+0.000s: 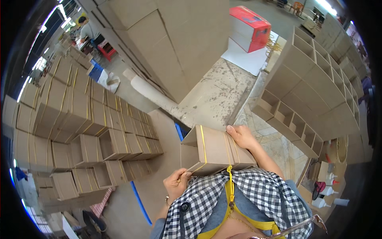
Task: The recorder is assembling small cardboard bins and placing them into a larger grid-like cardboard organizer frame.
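Note:
Close against my checked apron is a grey-brown cardboard box, tilted, with a yellow elastic band around it and an open end toward the left. It looks like more than one box part held together. My left hand is closed on its lower left corner, fingers pinching the edge. At the far right edge my right hand grips the box, thumb on top and the other fingers partly hidden behind it. Beyond the box stands a worn, stained table.
Stacked banded boxes fill the left side. On the right are more open boxes. A tall cardboard stack and a red carton rest on the table. White glue bottles stand lower right. Another person works far left.

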Demonstrator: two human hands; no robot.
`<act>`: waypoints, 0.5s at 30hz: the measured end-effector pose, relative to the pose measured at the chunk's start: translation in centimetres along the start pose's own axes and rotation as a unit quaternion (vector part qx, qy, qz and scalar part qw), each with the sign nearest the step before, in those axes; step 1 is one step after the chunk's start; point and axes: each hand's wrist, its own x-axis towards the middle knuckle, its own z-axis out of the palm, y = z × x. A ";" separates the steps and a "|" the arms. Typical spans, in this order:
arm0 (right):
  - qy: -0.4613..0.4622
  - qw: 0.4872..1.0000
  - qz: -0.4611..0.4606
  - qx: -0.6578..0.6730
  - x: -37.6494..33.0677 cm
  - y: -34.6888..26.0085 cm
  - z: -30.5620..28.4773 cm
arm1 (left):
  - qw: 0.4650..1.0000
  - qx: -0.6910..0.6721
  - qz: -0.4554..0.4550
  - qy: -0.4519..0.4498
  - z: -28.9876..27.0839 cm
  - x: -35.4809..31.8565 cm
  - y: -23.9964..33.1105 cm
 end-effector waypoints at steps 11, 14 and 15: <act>0.282 0.847 -0.006 0.451 -3.9 8.5 2.8 | 0.980 0.170 0.099 0.028 1.1 7.3 -9.0; 0.244 0.900 -0.092 0.349 -4.8 11.0 2.6 | 0.914 0.252 0.317 -0.009 5.7 13.6 -8.0; 0.208 0.913 -0.121 0.330 -5.3 11.7 2.1 | 0.884 0.288 0.368 -0.025 7.3 15.6 -8.1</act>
